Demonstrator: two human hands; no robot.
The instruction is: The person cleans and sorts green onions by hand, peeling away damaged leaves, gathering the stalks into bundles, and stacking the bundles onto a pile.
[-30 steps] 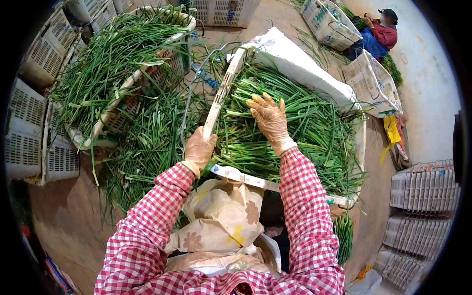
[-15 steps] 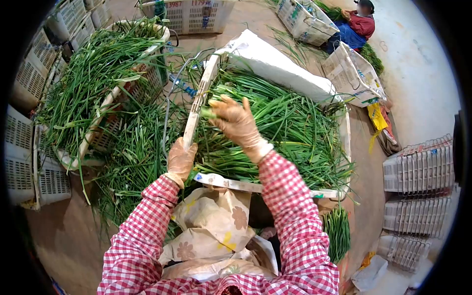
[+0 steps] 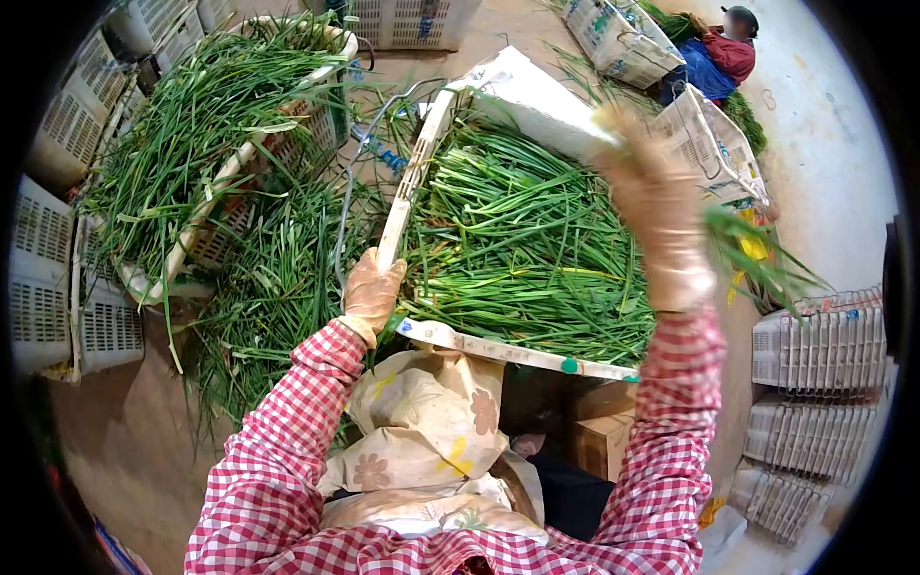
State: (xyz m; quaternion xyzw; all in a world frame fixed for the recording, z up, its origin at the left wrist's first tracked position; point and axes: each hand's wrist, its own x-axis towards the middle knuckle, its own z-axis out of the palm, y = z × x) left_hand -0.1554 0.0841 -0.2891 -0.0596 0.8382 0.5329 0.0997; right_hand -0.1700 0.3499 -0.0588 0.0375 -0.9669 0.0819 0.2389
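Observation:
My gloved left hand point(image 3: 374, 290) is closed around the near left corner of a white plastic crate point(image 3: 419, 182). Long green chives point(image 3: 537, 240) fill this crate, their pale ends mostly toward the left. Raised over the crate's right side, my gloved right hand point(image 3: 661, 216) is blurred by motion. It is closed on a bunch of chives point(image 3: 762, 251), whose leaves trail out to the right while a pale end shows past the fingers. The middle of that bunch is hidden by the hand.
Another crate point(image 3: 206, 216) heaped with chives stands at the left, with loose chives point(image 3: 264, 297) between the two. A white foam board point(image 3: 537, 101) lines the far side. Stacked crates point(image 3: 819, 345) stand right. A person point(image 3: 733, 48) sits among crates at far right.
My right hand has swung from the crate's left side to its right, carrying the bunch. My left hand still grips the rim. The view has shifted slightly.

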